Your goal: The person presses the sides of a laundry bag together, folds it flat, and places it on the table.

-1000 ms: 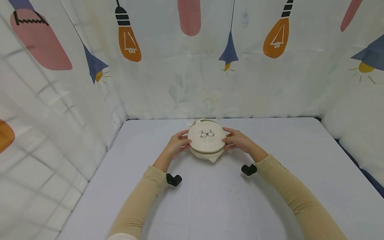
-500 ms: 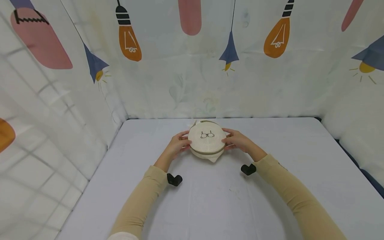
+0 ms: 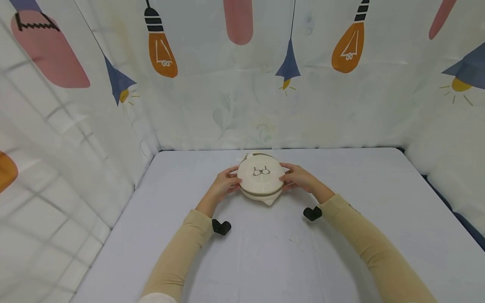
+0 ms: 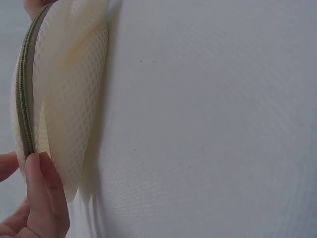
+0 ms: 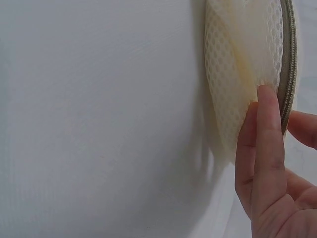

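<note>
Pinching here with the fingers (image 4: 40,203) of left hand (image 3: 223,184) and right hand (image 3: 301,178), at opposite sides of a cream pouch (image 3: 261,183), right by the zip (image 4: 23,99); holding it near the far edge of the surface (image 3: 265,252), before a lamp-printed cloth (image 3: 189,113).

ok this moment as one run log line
left hand: grips mesh pouch | right hand: grips opposite side | glasses drawing: facing person
</note>
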The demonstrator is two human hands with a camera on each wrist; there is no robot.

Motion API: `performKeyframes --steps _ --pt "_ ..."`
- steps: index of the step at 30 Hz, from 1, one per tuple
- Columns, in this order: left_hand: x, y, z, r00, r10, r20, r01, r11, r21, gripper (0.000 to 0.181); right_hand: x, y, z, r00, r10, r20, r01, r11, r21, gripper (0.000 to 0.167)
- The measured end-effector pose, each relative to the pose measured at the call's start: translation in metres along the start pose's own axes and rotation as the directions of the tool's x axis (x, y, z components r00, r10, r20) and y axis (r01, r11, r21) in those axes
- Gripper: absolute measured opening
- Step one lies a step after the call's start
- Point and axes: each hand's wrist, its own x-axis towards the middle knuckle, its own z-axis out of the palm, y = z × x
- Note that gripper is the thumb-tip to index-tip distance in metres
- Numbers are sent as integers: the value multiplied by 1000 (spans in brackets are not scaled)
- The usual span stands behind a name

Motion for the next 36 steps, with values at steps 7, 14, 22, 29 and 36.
performKeyframes --steps 7,14,22,29,36 --pt "0 1 1 1000 -24 -4 24 1000 17 64 2 2 0 1000 -19 2 19 1000 -22 77" --pt "4 -3 2 1000 2 -14 -1 997 82 64 3 2 2 1000 -19 -17 19 999 -39 77" --pt "4 -1 6 999 29 -42 -23 990 140 64 5 -1 1 1000 -17 -22 15 995 -94 78" --pt "3 -2 4 998 31 -52 -24 990 137 63 2 -7 -1 999 -40 -25 35 981 -188 80" --pt "1 -1 6 994 69 -83 -55 986 159 62 4 -12 -2 984 -168 -64 119 877 -466 79"
